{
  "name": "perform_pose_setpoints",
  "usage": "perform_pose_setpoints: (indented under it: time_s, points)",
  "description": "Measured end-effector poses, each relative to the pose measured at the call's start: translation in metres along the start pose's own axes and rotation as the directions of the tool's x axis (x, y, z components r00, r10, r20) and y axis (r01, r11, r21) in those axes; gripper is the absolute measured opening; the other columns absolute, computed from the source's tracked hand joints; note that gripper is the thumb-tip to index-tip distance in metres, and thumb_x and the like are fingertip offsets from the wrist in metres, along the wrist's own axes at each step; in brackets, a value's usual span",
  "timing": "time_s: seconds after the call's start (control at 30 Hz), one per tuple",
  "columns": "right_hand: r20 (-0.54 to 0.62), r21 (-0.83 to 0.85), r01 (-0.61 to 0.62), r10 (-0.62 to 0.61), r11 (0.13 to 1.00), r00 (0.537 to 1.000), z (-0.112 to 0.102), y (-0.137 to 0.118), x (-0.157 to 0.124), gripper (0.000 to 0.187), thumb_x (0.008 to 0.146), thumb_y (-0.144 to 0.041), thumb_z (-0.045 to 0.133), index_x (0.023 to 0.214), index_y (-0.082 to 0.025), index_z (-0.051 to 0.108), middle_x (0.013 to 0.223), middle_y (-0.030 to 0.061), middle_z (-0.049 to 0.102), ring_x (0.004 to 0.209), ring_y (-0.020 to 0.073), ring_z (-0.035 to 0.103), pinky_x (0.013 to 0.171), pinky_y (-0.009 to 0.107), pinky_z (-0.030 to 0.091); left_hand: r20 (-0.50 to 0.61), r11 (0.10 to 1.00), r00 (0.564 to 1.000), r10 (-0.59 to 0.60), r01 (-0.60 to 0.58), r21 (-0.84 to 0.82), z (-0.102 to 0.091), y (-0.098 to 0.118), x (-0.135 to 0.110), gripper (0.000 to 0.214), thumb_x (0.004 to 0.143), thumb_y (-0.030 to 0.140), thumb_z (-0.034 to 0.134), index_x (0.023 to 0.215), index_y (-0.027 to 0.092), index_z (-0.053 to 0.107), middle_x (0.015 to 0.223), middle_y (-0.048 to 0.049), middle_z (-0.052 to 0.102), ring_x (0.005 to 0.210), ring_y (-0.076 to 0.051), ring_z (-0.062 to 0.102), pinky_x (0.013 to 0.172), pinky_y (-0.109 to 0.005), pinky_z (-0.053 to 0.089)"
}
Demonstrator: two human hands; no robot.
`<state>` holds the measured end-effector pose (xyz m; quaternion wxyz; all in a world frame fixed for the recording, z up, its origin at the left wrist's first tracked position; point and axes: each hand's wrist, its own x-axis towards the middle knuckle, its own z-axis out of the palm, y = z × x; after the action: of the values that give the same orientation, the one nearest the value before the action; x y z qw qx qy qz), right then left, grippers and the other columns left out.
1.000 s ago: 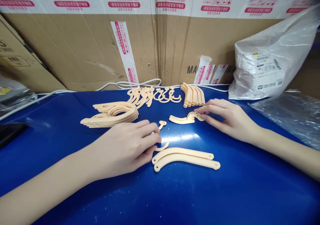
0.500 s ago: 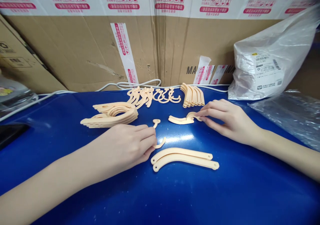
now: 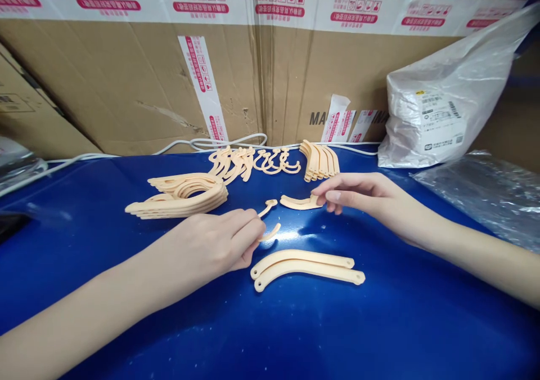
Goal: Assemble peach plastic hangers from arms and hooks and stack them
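Note:
My left hand (image 3: 230,239) is pinched around a cream plastic hanger hook (image 3: 272,232). Its flat eyelet end and curved tip stick out past my fingertips, and the middle is hidden. Farther right, my right hand (image 3: 350,194) has its fingers closed at the right end of two short curved cream pieces (image 3: 295,202). There it grips a small cream plastic piece (image 3: 314,199), mostly covered by my fingers. In front of both hands, two long curved hanger arms (image 3: 307,268) with holed ends lie side by side on the blue table (image 3: 270,335).
Behind my left hand is a stack of folded cream hangers (image 3: 181,197). Loose hooks (image 3: 270,160) and a bundle of hanger arms (image 3: 320,161) lie at the back. A cable (image 3: 228,142), cardboard boxes (image 3: 139,76), a white plastic bag (image 3: 439,98) and clear film (image 3: 485,194) border the table.
My left hand has lifted and turned the hook slightly. My right hand has shifted left over the small piece, covering more of it. The view has moved a little.

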<state>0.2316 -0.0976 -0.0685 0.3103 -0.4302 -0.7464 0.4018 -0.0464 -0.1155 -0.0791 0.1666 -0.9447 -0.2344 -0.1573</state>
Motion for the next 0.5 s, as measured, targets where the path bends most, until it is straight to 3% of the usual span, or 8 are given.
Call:
perform_pose_setpoints:
  time_s: [0.13, 0.23, 0.3, 0.4, 0.5]
  points:
    - [0.134, 0.152, -0.107, 0.087, 0.983, 0.987, 0.019, -0.012, 0.013, 0.040, 0.087, -0.038, 0.059, 0.122, -0.018, 0.054, 0.091, 0.0040, 0.067, 0.066, 0.0115, 0.057, 0.050, 0.022, 0.048, -0.046, 0.994, 0.993, 0.111, -0.110, 0.022, -0.006, 0.004, 0.000, 0.022, 0.090, 0.004, 0.039, 0.080, 0.012, 0.057, 0.074, -0.0059, 0.063, 0.061, -0.016, 0.061, 0.052, -0.026, 0.048]
    - [0.225, 0.129, -0.127, 0.096, 0.983, 0.970, 0.033, -0.022, 0.021, 0.050, 0.091, -0.042, 0.054, 0.134, -0.020, 0.042, 0.088, 0.0022, 0.064, 0.061, 0.0106, 0.055, 0.042, 0.020, 0.041, -0.120, 0.981, 0.975, 0.188, -0.182, 0.062, -0.014, 0.009, -0.001, 0.020, 0.090, 0.003, 0.039, 0.086, 0.009, 0.058, 0.078, -0.0093, 0.067, 0.067, -0.020, 0.065, 0.055, -0.030, 0.052]
    - [0.269, -0.012, -0.035, 0.037, 0.999, 0.963, 0.039, -0.029, 0.024, 0.046, 0.092, -0.043, 0.052, 0.131, -0.019, 0.048, 0.085, 0.0014, 0.063, 0.068, 0.0115, 0.057, 0.053, 0.023, 0.046, -0.166, 0.975, 0.963, 0.214, -0.201, 0.095, -0.017, 0.011, -0.004, 0.018, 0.091, 0.005, 0.041, 0.091, 0.009, 0.058, 0.079, -0.0094, 0.069, 0.071, -0.022, 0.067, 0.057, -0.031, 0.053]
    - [0.360, -0.225, 0.232, -0.141, 0.946, 0.922, 0.041, -0.038, 0.026, 0.028, 0.095, -0.037, 0.050, 0.108, -0.017, 0.065, 0.090, 0.0030, 0.060, 0.081, 0.0137, 0.057, 0.075, 0.028, 0.047, -0.227, 0.980, 0.954, 0.193, -0.175, 0.098, -0.017, 0.010, -0.009, 0.015, 0.093, 0.010, 0.045, 0.101, 0.011, 0.058, 0.088, -0.0090, 0.071, 0.080, -0.021, 0.069, 0.067, -0.031, 0.056]
    - [0.404, -0.272, 0.336, -0.210, 0.901, 0.890, 0.039, -0.039, 0.027, 0.025, 0.096, -0.031, 0.047, 0.093, -0.018, 0.067, 0.091, 0.0031, 0.058, 0.081, 0.0137, 0.056, 0.077, 0.029, 0.044, -0.256, 0.985, 0.954, 0.155, -0.130, 0.111, -0.016, 0.006, -0.014, 0.018, 0.092, 0.013, 0.051, 0.108, 0.011, 0.058, 0.099, -0.0105, 0.072, 0.087, -0.022, 0.070, 0.075, -0.034, 0.058]
